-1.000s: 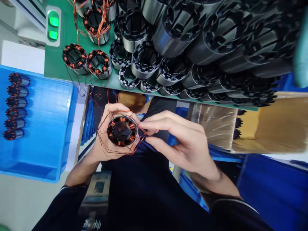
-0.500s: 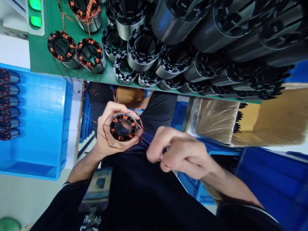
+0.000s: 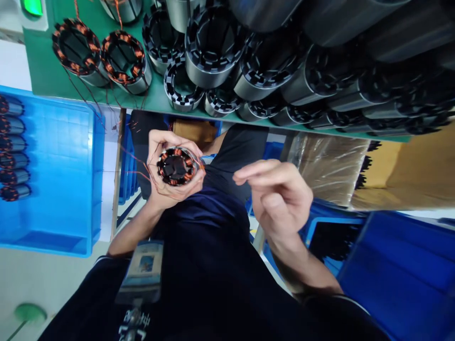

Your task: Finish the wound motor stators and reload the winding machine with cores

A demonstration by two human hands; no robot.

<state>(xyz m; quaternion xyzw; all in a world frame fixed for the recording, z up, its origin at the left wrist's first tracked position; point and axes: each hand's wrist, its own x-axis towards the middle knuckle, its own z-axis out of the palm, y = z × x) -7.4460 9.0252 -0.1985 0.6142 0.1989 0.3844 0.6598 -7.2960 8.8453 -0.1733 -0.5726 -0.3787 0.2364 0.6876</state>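
My left hand (image 3: 156, 187) is wrapped round a motor stator (image 3: 177, 166) wound with copper wire, its slotted ring end facing up. Loose copper wire ends (image 3: 137, 160) trail from it, off to the left and round the fingers. To the right, apart from the stator, my right hand (image 3: 280, 194) hangs in the air above my lap. Its fingers point left, with the thumb away from them, and I see nothing held there. On the green bench top, two more copper-wound stators (image 3: 124, 64) stand at the left.
Many unwound stators (image 3: 213, 52) crowd the green bench (image 3: 42, 71). A blue bin (image 3: 57, 175) at the left holds a column of wound stators (image 3: 12, 163). A plastic-lined carton (image 3: 330, 166) and a blue crate (image 3: 401, 270) are on the right.
My right hand has gone from a closed grip to loosened fingers and has shifted right and upward. The stator is turned slightly in my left hand. The view has shifted.
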